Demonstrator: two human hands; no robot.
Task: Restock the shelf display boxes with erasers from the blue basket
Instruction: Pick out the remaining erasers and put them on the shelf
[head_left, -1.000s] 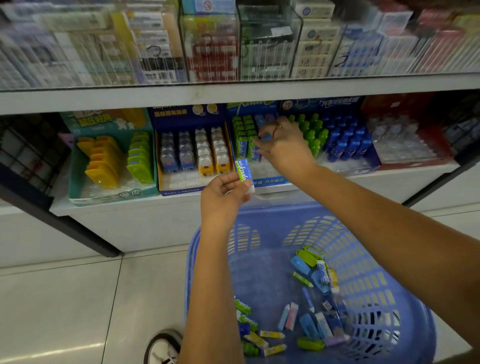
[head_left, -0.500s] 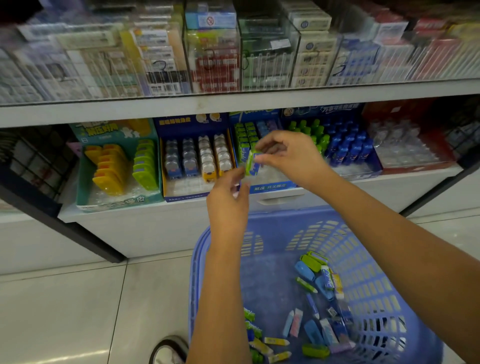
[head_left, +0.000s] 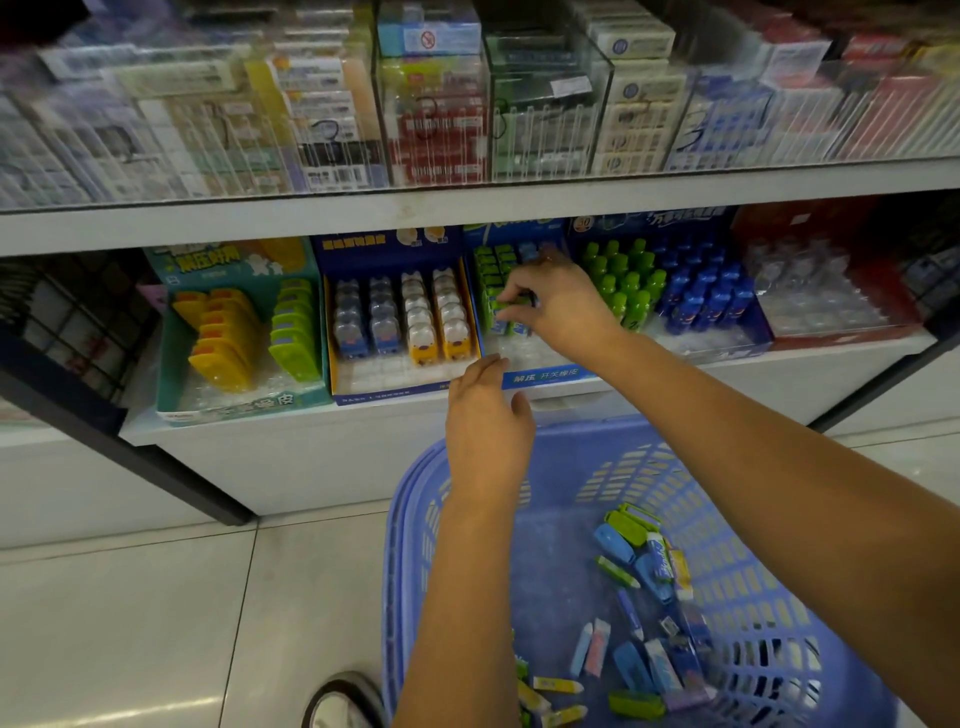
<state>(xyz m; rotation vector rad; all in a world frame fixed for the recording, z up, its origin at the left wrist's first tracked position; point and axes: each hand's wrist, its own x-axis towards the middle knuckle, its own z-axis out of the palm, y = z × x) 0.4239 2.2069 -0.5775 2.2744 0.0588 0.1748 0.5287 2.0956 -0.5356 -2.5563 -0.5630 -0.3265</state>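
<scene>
Green eraser (head_left: 500, 305) is pinched between the curled fingers (head_left: 519, 283) of the outstretched right hand (head_left: 563, 306) over the blue display box (head_left: 545, 375), while the left hand (head_left: 485, 421) hovers just before that box, loosely bent, holding nothing.

Five cardboard display boxes (head_left: 169, 358) lined the far white lower shelf (head_left: 260, 423), one blue slotted plastic basket (head_left: 727, 519) stood near, beside one shoe (head_left: 340, 701).
</scene>
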